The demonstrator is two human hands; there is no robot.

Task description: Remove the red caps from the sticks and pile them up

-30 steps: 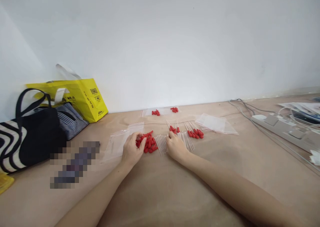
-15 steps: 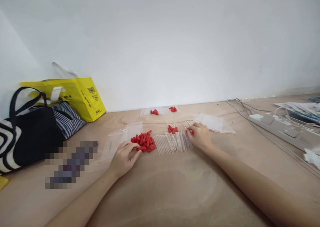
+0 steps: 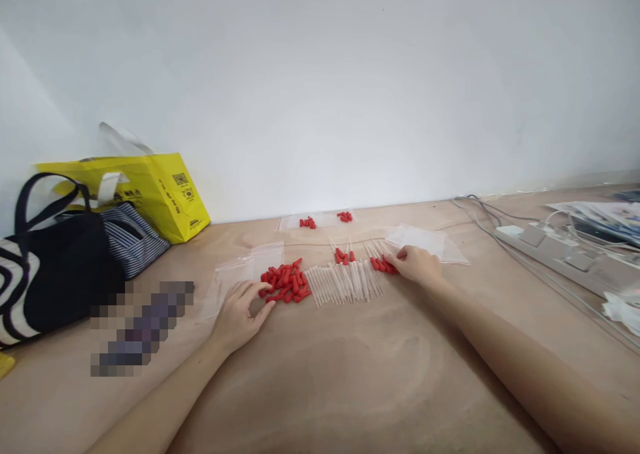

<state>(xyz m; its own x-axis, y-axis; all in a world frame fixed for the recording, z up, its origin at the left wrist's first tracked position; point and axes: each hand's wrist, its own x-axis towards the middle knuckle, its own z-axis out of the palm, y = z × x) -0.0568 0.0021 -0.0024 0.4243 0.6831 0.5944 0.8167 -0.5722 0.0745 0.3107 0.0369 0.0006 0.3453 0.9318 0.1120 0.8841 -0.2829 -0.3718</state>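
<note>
A heap of small red rubber caps [image 3: 286,283] lies on the brown table, with a row of clear thin tubes [image 3: 345,284] just right of it. My left hand [image 3: 239,314] rests flat on the table, fingers spread, its tips touching the left edge of the red heap. My right hand [image 3: 417,263] lies at the right end of the tube row, its fingers curled onto a small cluster of red caps [image 3: 381,264]. A few more red caps [image 3: 344,256] sit behind the tubes.
Clear zip bags lie at the left [image 3: 245,272] and right [image 3: 429,243], another with red caps [image 3: 323,221] near the wall. A yellow bag [image 3: 145,191] and a black striped bag [image 3: 55,267] stand at left. A power strip [image 3: 560,257] with cables lies at right.
My right hand slid from the middle of the tube row to its right end. My left hand drew back off the red heap toward me and flattened.
</note>
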